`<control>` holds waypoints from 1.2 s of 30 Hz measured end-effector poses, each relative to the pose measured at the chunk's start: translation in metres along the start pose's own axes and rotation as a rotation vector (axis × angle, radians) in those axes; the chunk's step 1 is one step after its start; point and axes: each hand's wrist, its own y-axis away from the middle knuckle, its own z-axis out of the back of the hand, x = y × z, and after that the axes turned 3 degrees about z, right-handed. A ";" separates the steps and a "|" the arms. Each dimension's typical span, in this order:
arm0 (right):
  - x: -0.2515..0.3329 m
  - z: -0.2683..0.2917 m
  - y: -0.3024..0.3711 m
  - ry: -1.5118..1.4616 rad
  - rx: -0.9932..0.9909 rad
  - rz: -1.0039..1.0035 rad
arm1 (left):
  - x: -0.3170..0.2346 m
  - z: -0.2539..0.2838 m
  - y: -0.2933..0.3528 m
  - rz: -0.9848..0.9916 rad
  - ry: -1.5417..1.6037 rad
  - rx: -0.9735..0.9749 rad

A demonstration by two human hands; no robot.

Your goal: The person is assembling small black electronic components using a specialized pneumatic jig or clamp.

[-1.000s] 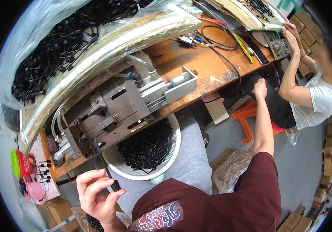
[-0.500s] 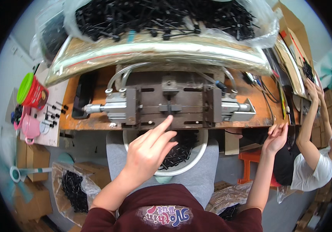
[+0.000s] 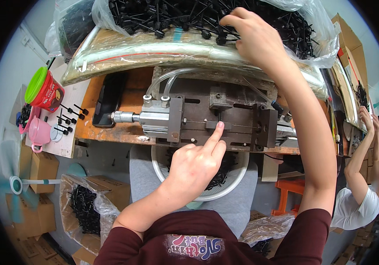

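My left hand has its index finger stretched onto a small dark block in the middle of a metal clamping fixture. A thin black stem stands behind the fingertip; its lower end is hidden. The other fingers are loosely bent, with nothing visible in them. At the far side, my right hand reaches over the fixture into a heap of black stemmed plastic parts in a clear bag. Its thumb and index finger are apart, close to the parts. An air cylinder lies at the fixture's left end.
A white basket with black parts sits between my knees. At left are a phone, a red tub, a pink cup and several loose black parts. Another person works at the right.
My right hand has moved from the table's front right edge up to the heap of black parts. The left index finger has come forward onto the block. The view has shifted slightly.
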 end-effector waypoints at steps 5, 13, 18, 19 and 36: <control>0.004 -0.009 -0.030 0.056 0.378 0.015 | 0.004 0.001 -0.001 0.006 0.015 0.028; -0.004 0.014 -0.008 -0.299 0.194 -0.058 | 0.007 0.002 0.001 0.054 0.052 0.043; -0.032 0.033 0.023 -0.682 0.040 -0.364 | 0.006 -0.001 0.001 0.049 0.124 0.049; -0.042 0.034 0.027 -0.786 0.005 -0.376 | 0.007 0.000 0.001 0.045 0.147 0.040; 0.099 0.084 0.166 -1.966 -0.186 -0.767 | 0.013 0.044 -0.001 0.212 0.785 -0.283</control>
